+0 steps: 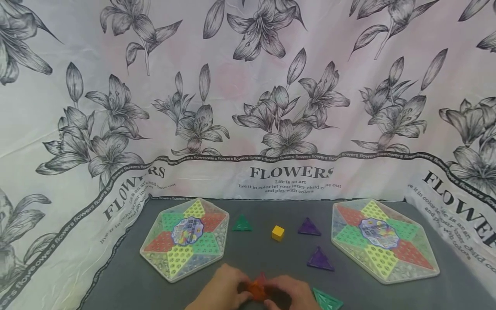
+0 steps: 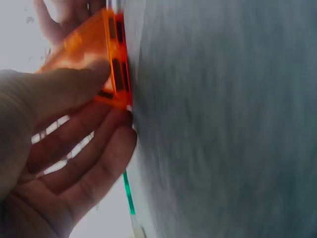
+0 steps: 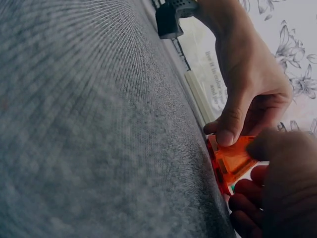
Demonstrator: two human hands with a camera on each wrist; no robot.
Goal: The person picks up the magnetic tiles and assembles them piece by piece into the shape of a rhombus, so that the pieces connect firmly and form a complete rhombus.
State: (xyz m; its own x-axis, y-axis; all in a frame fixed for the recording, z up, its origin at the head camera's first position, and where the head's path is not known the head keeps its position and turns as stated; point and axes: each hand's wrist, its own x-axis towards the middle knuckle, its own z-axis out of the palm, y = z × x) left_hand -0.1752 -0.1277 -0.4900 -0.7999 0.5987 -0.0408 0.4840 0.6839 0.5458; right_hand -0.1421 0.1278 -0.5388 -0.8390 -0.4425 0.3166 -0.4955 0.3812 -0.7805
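Orange tile (image 1: 257, 289), in 2 hands (image 1: 224, 287) (image 1: 293, 292), has room ahead.

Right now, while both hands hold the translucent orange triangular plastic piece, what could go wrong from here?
The translucent orange triangular plastic piece could tilt or slip, as the left hand and right hand hold it only with their fingers. It might also shift against the red plastic edge beside it. The right hand could nudge the green triangular plastic piece, which lies very near it.
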